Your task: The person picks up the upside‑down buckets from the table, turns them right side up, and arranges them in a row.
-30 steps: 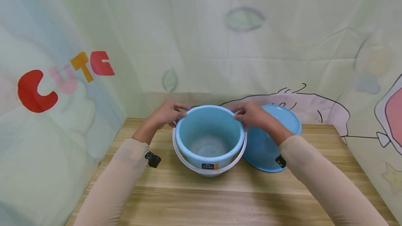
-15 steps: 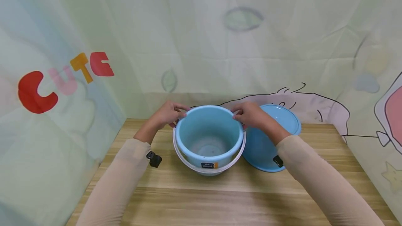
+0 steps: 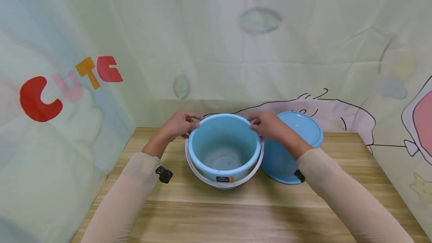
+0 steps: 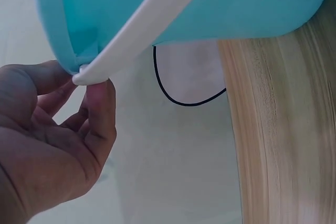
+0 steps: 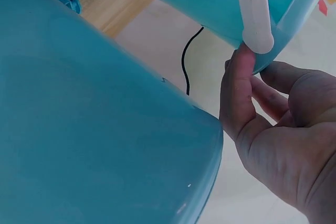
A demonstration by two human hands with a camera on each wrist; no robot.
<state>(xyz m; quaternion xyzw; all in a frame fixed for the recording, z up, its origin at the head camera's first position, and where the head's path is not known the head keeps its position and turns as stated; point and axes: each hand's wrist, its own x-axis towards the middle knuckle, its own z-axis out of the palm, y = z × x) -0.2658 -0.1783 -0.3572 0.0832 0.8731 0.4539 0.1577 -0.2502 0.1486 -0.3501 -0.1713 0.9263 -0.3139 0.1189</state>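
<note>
A light blue bucket (image 3: 222,141) stands upright on the wooden table, its mouth facing up and its bare floor showing inside. Its white handle (image 3: 225,183) hangs down across the front, below the rim, over a small dark label (image 3: 222,179). On the bucket's left side, my left hand (image 3: 179,123) pinches the rim where the handle joins, thumb on top and fingers underneath, as the left wrist view shows. My right hand (image 3: 268,123) pinches the opposite side of the rim in the same way, with a finger against the handle's end (image 5: 257,40).
Close to the right of the bucket, a deeper blue tub (image 3: 281,164) stands bottom up, partly behind my right forearm. A printed cloth (image 3: 216,48) hangs along the table's back edge and both sides. Wooden tabletop (image 3: 216,216) extends in front of the bucket.
</note>
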